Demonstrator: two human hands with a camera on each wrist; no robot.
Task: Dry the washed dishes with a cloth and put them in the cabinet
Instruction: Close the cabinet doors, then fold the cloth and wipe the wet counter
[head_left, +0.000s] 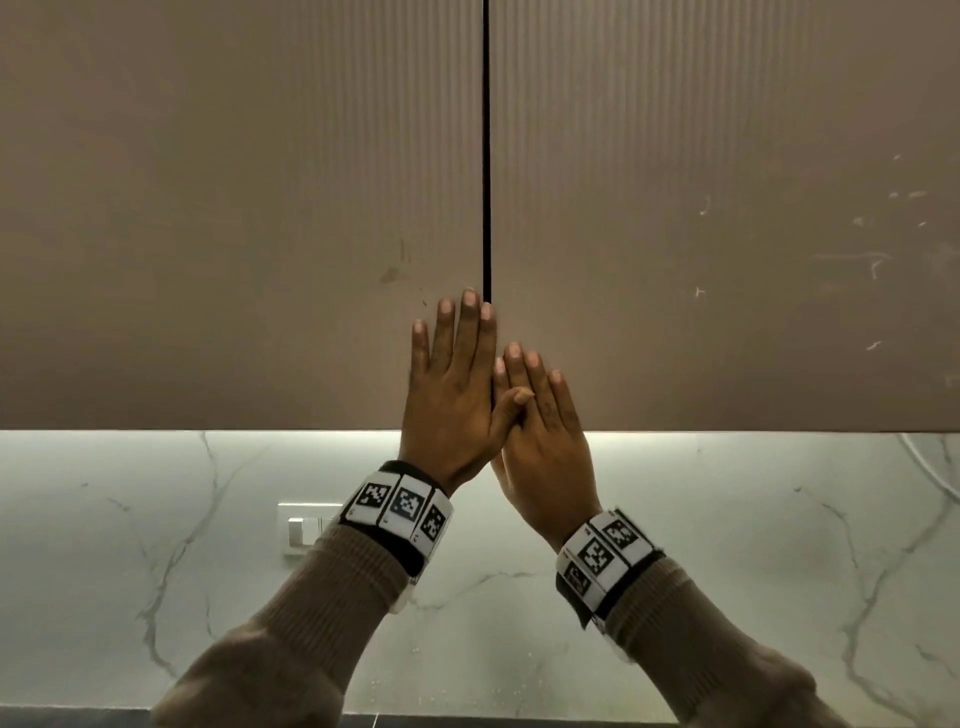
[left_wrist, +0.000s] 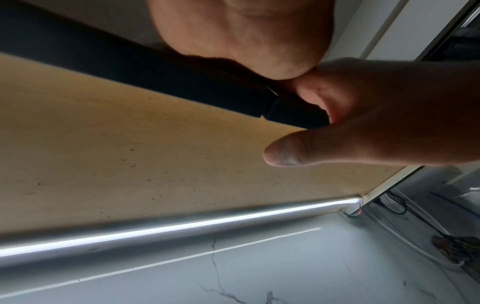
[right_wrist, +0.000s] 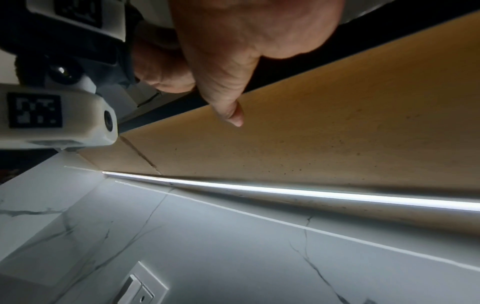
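Both cabinet doors are closed: the left hand (head_left: 451, 395) lies flat on the left door (head_left: 239, 208) and the right hand (head_left: 540, 441) flat on the right door (head_left: 727, 208), beside the middle gap. The fingers (head_left: 470, 332) are straight and hold nothing. No dishes or cloth are in view; below is the marble wall (head_left: 727, 545).

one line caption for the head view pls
Both hands, left hand and right hand, pressed flat against closed cabinet doors at the centre seam.

Ribbed tan knit sleeves (head_left: 332, 613) on both arms. Each wrist wears white band (head_left: 400, 512) with black square-pattern tags, black strap (head_left: 410, 558) beneath; right band (head_left: 605, 556) alike.
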